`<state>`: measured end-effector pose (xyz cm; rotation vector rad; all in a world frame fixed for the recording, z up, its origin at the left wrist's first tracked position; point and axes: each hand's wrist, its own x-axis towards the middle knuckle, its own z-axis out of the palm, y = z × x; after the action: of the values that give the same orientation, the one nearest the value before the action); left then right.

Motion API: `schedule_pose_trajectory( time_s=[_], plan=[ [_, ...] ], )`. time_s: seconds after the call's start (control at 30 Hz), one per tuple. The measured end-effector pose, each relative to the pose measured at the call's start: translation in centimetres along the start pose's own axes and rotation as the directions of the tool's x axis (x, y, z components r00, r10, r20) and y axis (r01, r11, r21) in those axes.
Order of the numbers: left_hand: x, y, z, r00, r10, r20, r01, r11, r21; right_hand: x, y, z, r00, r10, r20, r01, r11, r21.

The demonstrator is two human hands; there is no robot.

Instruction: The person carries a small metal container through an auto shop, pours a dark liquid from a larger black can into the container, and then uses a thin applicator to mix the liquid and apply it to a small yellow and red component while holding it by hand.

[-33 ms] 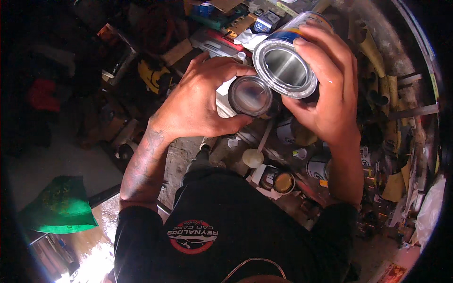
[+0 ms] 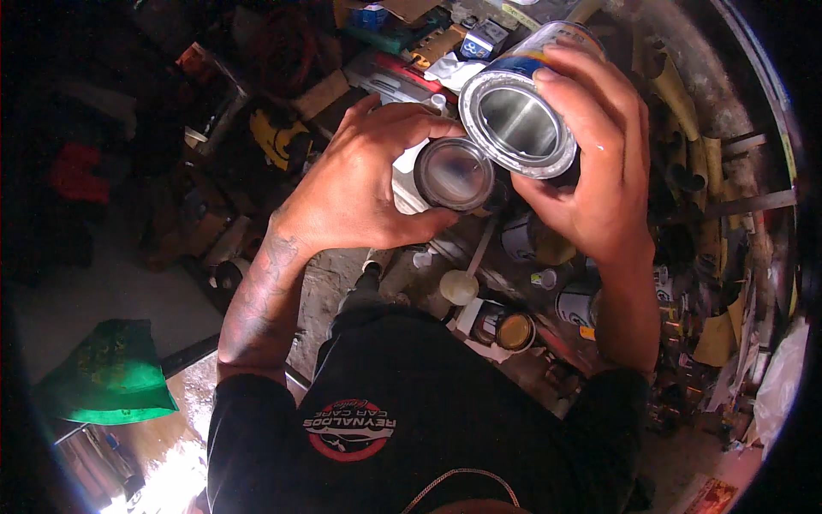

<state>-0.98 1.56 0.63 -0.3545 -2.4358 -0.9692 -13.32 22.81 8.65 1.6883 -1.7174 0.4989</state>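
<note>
I count two round containers: my right hand [image 2: 599, 163] wraps one shiny metal tin [image 2: 520, 116], my left hand [image 2: 360, 184] grips one smaller dark jar [image 2: 454, 174]

A cluttered workshop or garage store. Small tins and jars [image 2: 514, 330] crowd a dirty worktop [image 2: 330, 283]; tools and boxed parts [image 2: 402, 38] lie heaped behind, beside a yellow power tool [image 2: 278, 137]. Hoses and curved pipes [image 2: 685, 111] hang at the right. A green bag [image 2: 111, 377] lies on the bare concrete floor [image 2: 111, 283].
</note>
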Motion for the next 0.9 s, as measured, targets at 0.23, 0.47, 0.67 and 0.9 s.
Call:
schedule_pose_trajectory(
  time_s=[0.23,0.47,0.67,0.9],
  plan=[
    [0.0,0.0,-0.1,1.000,-0.005,-0.002,0.005,1.000,-0.001,-0.5,0.3,0.5,0.999,0.054,0.008,-0.054,0.996,0.071],
    [0.2,-0.3,0.0,1.000,-0.010,-0.005,0.010,1.000,-0.002,-0.8,0.6,0.9,0.997,0.071,0.024,-0.073,0.994,0.083],
    [0.3,-0.4,0.1,1.000,0.007,-0.008,-0.007,1.000,0.005,-0.9,0.6,0.9,0.997,0.075,0.022,-0.076,0.995,0.070],
    [0.4,-0.5,0.1,1.000,0.014,-0.010,-0.014,1.000,-0.006,-0.9,0.7,1.1,0.998,0.056,0.006,-0.056,0.997,0.059]
  ],
)
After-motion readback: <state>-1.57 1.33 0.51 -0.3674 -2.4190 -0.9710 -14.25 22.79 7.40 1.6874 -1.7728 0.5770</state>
